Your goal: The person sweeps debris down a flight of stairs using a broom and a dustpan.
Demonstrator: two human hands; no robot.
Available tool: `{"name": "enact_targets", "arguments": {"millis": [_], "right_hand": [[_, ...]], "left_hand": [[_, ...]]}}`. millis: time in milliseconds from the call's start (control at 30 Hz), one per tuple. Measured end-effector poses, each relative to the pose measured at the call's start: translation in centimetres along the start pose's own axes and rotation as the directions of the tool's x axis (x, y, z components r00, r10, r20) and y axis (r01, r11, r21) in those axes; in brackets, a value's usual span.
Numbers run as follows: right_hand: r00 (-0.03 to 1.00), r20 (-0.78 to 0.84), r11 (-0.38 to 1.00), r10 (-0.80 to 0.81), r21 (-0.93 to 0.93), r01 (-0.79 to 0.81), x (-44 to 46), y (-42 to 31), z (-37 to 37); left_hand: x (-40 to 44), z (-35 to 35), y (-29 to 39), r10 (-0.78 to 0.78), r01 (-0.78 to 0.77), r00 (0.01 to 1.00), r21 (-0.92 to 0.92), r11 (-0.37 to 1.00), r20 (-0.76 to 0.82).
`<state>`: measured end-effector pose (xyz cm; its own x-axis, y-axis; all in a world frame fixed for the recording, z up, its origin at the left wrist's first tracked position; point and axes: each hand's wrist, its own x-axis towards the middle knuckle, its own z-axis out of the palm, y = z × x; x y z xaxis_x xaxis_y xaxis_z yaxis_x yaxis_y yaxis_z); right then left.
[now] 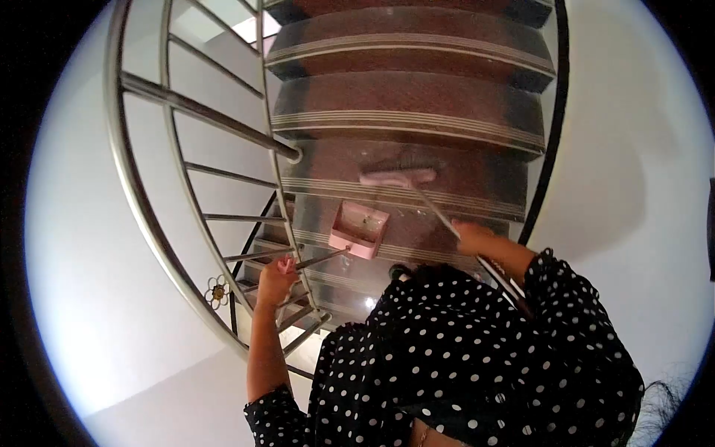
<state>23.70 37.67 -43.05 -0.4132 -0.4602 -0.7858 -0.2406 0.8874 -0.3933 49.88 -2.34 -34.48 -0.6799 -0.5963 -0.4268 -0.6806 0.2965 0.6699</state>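
Note:
My left hand (279,281) is closed round the handle of a pink dustpan (366,248), whose tray sits on a stair tread with its open side away from me. Some small debris shows inside the tray, too small to name. In my right hand (474,238) is the pole of a broom (398,177), fingers wrapped round it. The broom's pink head lies on the step just beyond the dustpan, its bristles slightly blurred. Part of the pole runs back under my right forearm.
Dark reddish-brown stairs (410,93) with pale striped edges rise ahead of me. A metal railing (216,123) curves along the left, with a flower-shaped ornament (217,292) on it. A white wall (603,149) with a black skirting strip (553,127) borders the right side.

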Motion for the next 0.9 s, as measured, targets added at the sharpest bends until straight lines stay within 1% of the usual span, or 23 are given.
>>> {"name": "enact_targets", "arguments": {"millis": [67, 100, 133, 167, 200, 233, 267, 300, 367, 400, 433, 467, 500, 533, 567, 600, 667, 700, 733, 800, 833, 867, 900], "right_hand": [[0.992, 0.011, 0.989, -0.128, -0.073, 0.128, -0.5, 0.0, 1.1], [0.99, 0.012, 0.987, -0.138, -0.082, 0.139, -1.0, -0.1, 0.8], [0.989, 0.02, 0.979, -0.15, -0.137, 0.151, -2.0, -0.3, 0.0], [0.987, 0.03, 0.969, -0.159, -0.189, 0.162, -2.8, -0.7, -0.8], [0.986, 0.03, 0.967, -0.164, -0.195, 0.167, -3.5, -1.4, -1.7], [0.991, 0.036, 0.971, -0.126, -0.199, 0.131, -3.9, -2.6, -2.8], [0.995, 0.039, 0.975, -0.087, -0.202, 0.093, -3.8, -3.7, -3.5], [0.996, 0.029, 0.975, -0.087, -0.201, 0.091, -3.4, -5.1, -3.9], [1.0, 0.03, 0.994, 0.001, -0.106, 0.002, -2.6, -7.1, -4.4], [1.0, 0.019, 0.995, -0.002, -0.096, 0.004, -1.2, -6.7, -3.1], [1.0, 0.012, 0.99, -0.021, -0.136, 0.022, 1.1, -6.2, -0.7], [0.999, 0.013, 0.983, -0.035, -0.18, 0.037, 2.0, -5.9, 1.1], [0.999, 0.014, 0.983, -0.029, -0.181, 0.031, 1.4, -5.5, 2.1], [0.993, 0.102, 0.989, -0.063, -0.129, 0.076, 0.9, -5.0, 2.8], [0.978, 0.185, 0.99, -0.101, -0.074, 0.116, 0.5, -4.5, 3.3], [0.978, 0.182, 0.99, -0.097, -0.08, 0.113, -0.6, -4.4, 3.3], [0.946, 0.282, 0.981, -0.159, -0.062, 0.184, -3.5, -4.5, 2.7], [0.944, 0.289, 0.98, -0.157, -0.071, 0.184, -4.0, -4.1, 3.0], [0.951, 0.249, 0.982, -0.183, -0.007, 0.191, -4.7, -3.3, 3.3], [0.969, 0.149, 0.977, -0.198, 0.112, 0.182, -5.8, -1.7, 3.5], [0.977, 0.095, 0.97, -0.19, 0.174, 0.171, -6.5, -1.2, 3.2], [0.989, 0.126, 0.985, -0.074, 0.164, 0.053, -8.2, -2.1, 1.3], [0.992, 0.124, 0.987, 0.004, 0.162, -0.024, -9.8, -2.7, -0.4]], "left_hand": [[-1.2, 0.1, 2.2, -0.012, 0.012, 1.0, 0.12, 0.993, -0.001], [-1.6, 0.1, 4.1, -0.095, 0.092, 0.995, 0.232, 0.968, 0.001], [-1.5, 0.1, 3.7, -0.093, 0.093, 0.996, 0.228, 0.969, -0.01], [-1.2, 0.2, 3.0, 0.008, -0.004, 1.0, 0.24, 0.971, -0.014], [-1.1, 0.4, 2.3, 0.108, -0.1, 0.994, 0.254, 0.962, -0.015], [-1.0, 0.5, 2.0, 0.108, -0.099, 0.994, 0.252, 0.963, -0.021], [-0.8, 0.5, 1.7, 0.031, -0.029, 0.999, 0.198, 0.98, -0.007], [-0.3, 0.6, 1.5, -0.038, 0.036, 0.999, 0.145, 0.989, 0.015], [0.4, 0.6, -1.0, -0.033, 0.029, 0.999, 0.181, 0.983, 0.021], [0.7, 0.2, -1.7, -0.039, 0.034, 0.999, 0.222, 0.975, 0.023], [-0.8, 0.5, 1.4, -0.023, 0.027, 1.0, 0.263, 0.964, -0.02], [-0.8, 0.1, 1.5, -0.019, 0.024, 1.0, 0.266, 0.964, -0.021], [-0.9, -0.1, 1.2, 0.006, -0.005, 1.0, 0.3, 0.954, -0.001], [-0.8, 0.1, 1.1, 0.034, -0.039, 0.999, 0.326, 0.944, 0.021], [-0.6, 0.6, 1.0, 0.041, -0.046, 0.999, 0.256, 0.966, 0.024], [-0.6, 0.7, 1.4, 0.043, -0.048, 0.999, 0.249, 0.967, 0.024], [-1.2, 0.5, 2.2, 0.079, -0.073, 0.997, 0.291, 0.954, -0.007], [-0.1, 0.2, -0.3, 0.07, -0.072, 0.997, 0.373, 0.925, 0.018], [-1.0, 0.3, 0.9, 0.056, -0.058, 0.998, 0.363, 0.93, 0.016], [-1.5, 0.3, 2.7, 0.087, -0.095, 0.995, 0.322, 0.942, 0.04], [-0.4, 0.0, 0.8, 0.481, -0.444, 0.865, 0.664, 0.602, 0.142], [0.3, -0.6, -1.4, 0.696, -0.579, 0.602, 0.814, 0.042, 0.392], [0.5, -0.5, -1.7, 0.703, -0.592, 0.626, 0.793, 0.147, 0.337]]}}
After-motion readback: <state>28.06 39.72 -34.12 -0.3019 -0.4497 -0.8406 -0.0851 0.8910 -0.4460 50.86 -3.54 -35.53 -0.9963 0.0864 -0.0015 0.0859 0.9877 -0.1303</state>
